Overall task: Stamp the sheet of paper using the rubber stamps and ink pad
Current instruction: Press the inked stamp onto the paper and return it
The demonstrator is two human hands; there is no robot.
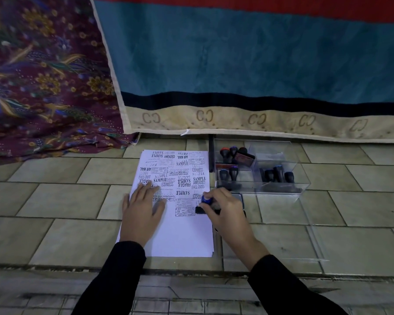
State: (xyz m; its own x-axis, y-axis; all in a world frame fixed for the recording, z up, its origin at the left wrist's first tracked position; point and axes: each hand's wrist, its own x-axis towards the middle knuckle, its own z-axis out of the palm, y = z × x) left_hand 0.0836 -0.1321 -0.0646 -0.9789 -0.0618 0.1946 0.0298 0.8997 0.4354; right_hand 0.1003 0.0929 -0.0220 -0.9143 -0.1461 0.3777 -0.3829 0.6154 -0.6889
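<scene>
A white sheet of paper (180, 237) lies on the tiled floor, its upper half crowded with black stamp prints. My left hand (142, 209) rests flat on the sheet's left side, fingers spread. My right hand (225, 209) grips a rubber stamp (205, 201) with a blue-topped handle, its black base pressed onto the paper near the right edge beside a boxed print. The ink pad (241, 197) sits just right of the paper, mostly hidden behind my right hand.
A clear plastic box (282, 155) right of the paper holds several more black-handled stamps (276, 173). Its clear lid (314, 237) lies flat on the floor at the right. A hanging blue and beige cloth (248, 64) and a patterned maroon fabric (43, 76) close off the back.
</scene>
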